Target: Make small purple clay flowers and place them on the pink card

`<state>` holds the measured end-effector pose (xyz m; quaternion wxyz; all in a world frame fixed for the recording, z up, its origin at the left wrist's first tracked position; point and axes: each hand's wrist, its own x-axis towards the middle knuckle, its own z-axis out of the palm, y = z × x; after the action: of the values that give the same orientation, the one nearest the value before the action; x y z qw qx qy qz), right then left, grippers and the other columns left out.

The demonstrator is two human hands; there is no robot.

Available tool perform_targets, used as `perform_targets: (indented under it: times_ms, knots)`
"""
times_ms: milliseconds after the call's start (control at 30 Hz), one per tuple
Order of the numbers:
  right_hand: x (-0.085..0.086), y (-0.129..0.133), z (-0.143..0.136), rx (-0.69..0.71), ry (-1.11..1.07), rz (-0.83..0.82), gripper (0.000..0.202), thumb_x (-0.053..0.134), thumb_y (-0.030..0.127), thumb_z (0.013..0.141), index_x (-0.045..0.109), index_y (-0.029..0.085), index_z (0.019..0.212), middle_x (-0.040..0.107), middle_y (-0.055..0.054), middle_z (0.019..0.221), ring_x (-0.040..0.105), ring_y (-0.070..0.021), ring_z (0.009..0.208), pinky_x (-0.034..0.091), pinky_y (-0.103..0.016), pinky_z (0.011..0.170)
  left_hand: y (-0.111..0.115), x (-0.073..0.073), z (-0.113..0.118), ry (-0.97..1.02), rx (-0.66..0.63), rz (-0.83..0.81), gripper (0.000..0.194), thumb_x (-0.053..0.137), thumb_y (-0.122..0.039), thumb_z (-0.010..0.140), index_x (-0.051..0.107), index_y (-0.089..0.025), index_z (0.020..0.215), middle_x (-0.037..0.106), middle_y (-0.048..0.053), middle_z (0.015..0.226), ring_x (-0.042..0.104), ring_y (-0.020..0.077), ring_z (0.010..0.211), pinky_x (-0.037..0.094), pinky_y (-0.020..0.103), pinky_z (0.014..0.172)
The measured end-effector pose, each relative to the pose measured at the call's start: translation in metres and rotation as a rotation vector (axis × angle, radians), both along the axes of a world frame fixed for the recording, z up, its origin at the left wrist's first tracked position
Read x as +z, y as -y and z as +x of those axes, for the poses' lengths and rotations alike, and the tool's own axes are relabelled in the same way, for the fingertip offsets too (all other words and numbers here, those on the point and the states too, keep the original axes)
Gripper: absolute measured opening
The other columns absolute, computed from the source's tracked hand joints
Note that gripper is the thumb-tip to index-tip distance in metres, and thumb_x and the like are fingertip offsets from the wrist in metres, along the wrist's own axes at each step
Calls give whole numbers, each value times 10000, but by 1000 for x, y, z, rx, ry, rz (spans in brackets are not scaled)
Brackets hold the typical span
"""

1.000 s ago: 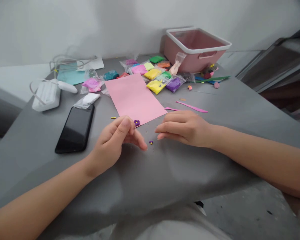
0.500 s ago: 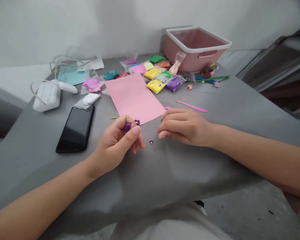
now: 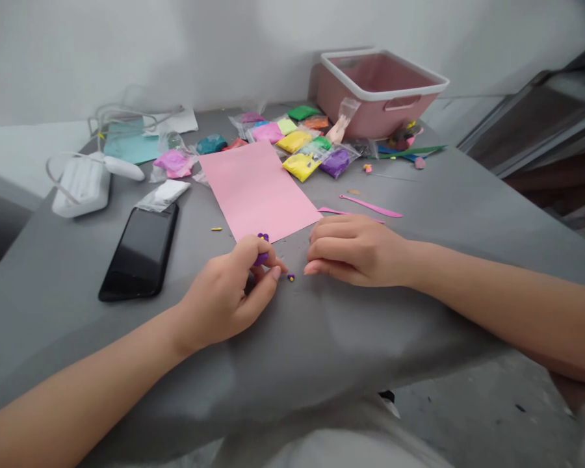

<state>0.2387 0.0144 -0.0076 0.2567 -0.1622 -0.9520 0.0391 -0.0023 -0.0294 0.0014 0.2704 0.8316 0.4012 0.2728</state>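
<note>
A: Take the small purple-and-yellow piece [image 3: 291, 278] as the dial's centre, twelve pointing away from the person. Where are the edges?

B: The table's [image 3: 292, 351] left edge slants off beyond the phone [image 3: 139, 253] at nine o'clock. Its near edge passes six, with a broad grey stretch running to it from the hands; the right edge runs from four up to two.

A: And the hands?

B: The left hand [image 3: 231, 283] is at nine, between phone and piece, its grip curled around a purple lump [image 3: 260, 259], fingertips just beside the piece. The right hand [image 3: 353, 250], near two, has its fingers folded together; I can't tell whether that grip holds anything.

A: Materials?

B: The phone is a glossy black slab, a crinkled packet [image 3: 168, 193] overlapping its far end. Smooth pink paper [image 3: 258, 188] lies flat toward eleven. Two slim pink tools [image 3: 373, 207] lie between one and two; the pink basket [image 3: 341, 104], white-rimmed, stands at one.

A: How does the piece look?

B: Tiny, dark purple with a yellow dot, on the table. The lump is rounded, deep purple, partly hidden by fingers.
</note>
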Motion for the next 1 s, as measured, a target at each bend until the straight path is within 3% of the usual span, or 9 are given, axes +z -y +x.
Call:
perform_targets:
  times_ms: [67,200,400,600,767,1000]
  knots:
    - [0,0,-1,12,-21,-20,236,526,332,983,603,160,841,630,-57,773,570,-149,756,474,-275,718,0,0,0,2,4,-14,127,532,-188,909,419,-242,928,756,3,926,612,100,576,400,215,527]
    - [-2,0,-3,88,-88,-58,113,539,194,969,634,152,1015,680,-74,895,605,-149,850,496,-281,782,-2,-1,-2,10,-8,-22,141,533,-176,907,416,-244,947,758,2,939,634,101,609,400,215,536]
    - [-3,2,-6,102,-94,-158,155,597,273,948,661,151,877,663,-54,789,583,-137,757,489,-280,732,-4,-1,-1,-5,-24,-57,146,524,-173,913,403,-245,953,760,1,966,645,99,620,416,219,566]
    - [-1,2,-7,219,-173,-346,121,597,129,922,692,108,995,685,-103,900,624,-133,827,517,-266,749,-4,-1,-1,-42,-12,-26,135,521,-188,911,405,-243,954,756,12,970,667,114,651,426,218,557]
    - [-7,-2,-6,202,-137,-318,117,652,228,911,717,137,945,692,-86,875,627,-145,824,519,-283,761,-3,-2,-2,-72,4,-10,152,498,-143,906,396,-242,959,756,-13,976,672,92,697,418,186,553]
    - [-8,-5,-6,193,-108,-333,134,656,191,903,741,158,1001,694,-94,970,622,-162,912,509,-320,835,-4,-1,-1,-83,6,9,168,510,-130,899,395,-240,951,750,-33,950,660,73,679,411,165,540]
